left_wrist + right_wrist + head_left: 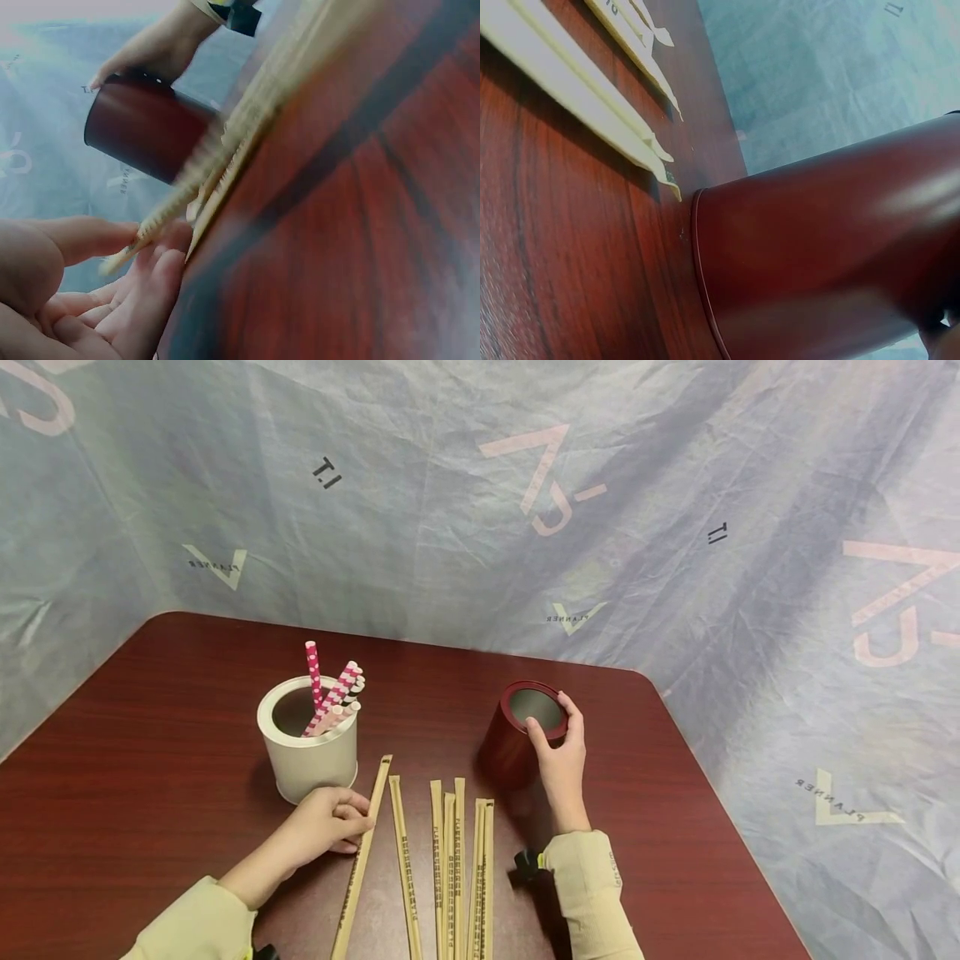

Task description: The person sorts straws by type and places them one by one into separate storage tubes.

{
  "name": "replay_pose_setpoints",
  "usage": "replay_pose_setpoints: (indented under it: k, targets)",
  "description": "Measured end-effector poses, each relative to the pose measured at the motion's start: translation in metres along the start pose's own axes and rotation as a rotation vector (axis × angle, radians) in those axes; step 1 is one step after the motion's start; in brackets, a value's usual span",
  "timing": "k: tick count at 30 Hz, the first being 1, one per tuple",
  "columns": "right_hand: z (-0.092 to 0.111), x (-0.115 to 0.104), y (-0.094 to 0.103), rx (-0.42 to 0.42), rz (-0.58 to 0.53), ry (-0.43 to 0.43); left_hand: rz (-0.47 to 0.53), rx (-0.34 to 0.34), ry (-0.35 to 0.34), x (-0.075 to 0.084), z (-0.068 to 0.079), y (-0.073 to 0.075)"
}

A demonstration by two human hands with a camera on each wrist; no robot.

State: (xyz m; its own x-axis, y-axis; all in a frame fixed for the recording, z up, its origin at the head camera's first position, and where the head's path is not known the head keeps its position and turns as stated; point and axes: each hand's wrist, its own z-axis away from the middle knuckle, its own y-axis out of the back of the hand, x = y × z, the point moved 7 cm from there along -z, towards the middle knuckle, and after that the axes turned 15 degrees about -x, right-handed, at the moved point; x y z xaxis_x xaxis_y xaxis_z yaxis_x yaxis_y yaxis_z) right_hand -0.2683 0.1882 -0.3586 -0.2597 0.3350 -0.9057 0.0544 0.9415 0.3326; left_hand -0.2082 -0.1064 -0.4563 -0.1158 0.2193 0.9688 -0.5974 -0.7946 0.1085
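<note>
My left hand [324, 827] pinches a long paper-wrapped straw [363, 852] between thumb and fingers. In the left wrist view that straw [187, 172] slants up from the fingertips, partly blurred. My right hand [562, 764] grips a dark red round canister [504, 747] by its top rim, thumb on the near side and fingers on the far side. The canister [810, 247] stands upright on the table, its inside dark grey. Several more wrapped straws [447, 877] lie side by side between the hands, their lower ends cut off by the head view's edge.
Behind the left hand stands a cream-white canister [315, 768] with several pink, striped and black patterned straws [341, 693] leaning in it. The reddish-brown table [180, 710] ends at a grey-blue printed cloth [420, 527] hanging at the back and sides.
</note>
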Motion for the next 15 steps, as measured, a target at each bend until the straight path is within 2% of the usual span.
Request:
replay_pose_setpoints:
  k: [6, 15]
  targets:
    - [0.0, 0.002, 0.001, 0.002, -0.023, -0.014, 0.051, -0.025, -0.064, 0.014, -0.001, -0.003]
    - [0.0, 0.003, -0.001, -0.031, -0.039, -0.009, 0.07, -0.063, -0.189, 0.058, 0.002, -0.01]
